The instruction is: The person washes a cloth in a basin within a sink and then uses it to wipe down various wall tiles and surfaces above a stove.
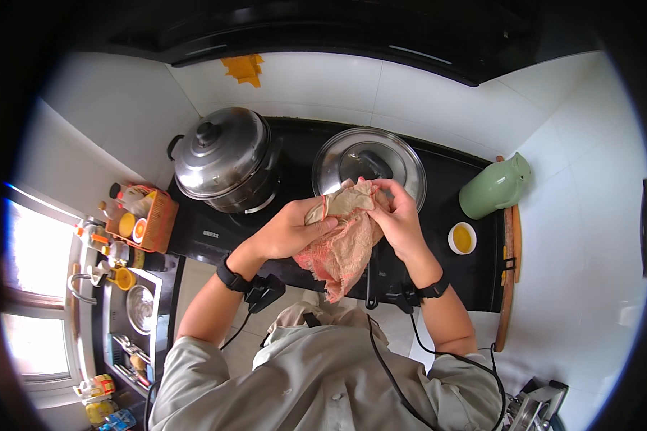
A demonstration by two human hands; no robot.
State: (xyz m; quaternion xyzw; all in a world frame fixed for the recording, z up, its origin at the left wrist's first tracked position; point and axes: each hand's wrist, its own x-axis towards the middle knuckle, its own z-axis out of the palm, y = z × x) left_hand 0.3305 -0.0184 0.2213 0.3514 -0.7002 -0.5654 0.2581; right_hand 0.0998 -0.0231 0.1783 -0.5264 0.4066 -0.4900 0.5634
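A worn pink and beige cloth point(345, 242) hangs bunched between both hands, above the front of the black cooktop point(302, 269). My left hand point(294, 229) grips its left side, thumb lying over the fabric. On the right, my right hand point(396, 215) pinches the upper edge between thumb and fingers. Behind the cloth, a round lid point(329, 156) with a glass centre and steel rim covers a pan. The pan's black handle point(372, 285) points toward me, partly hidden by the cloth.
A lidded steel pot point(221, 156) stands at the cooktop's left. To the right are a green jug point(490, 188) and a small white bowl point(462, 238) of yellow liquid. An orange basket point(156, 221) of bottles sits left, near the sink point(116, 307). Cables run from both wrists.
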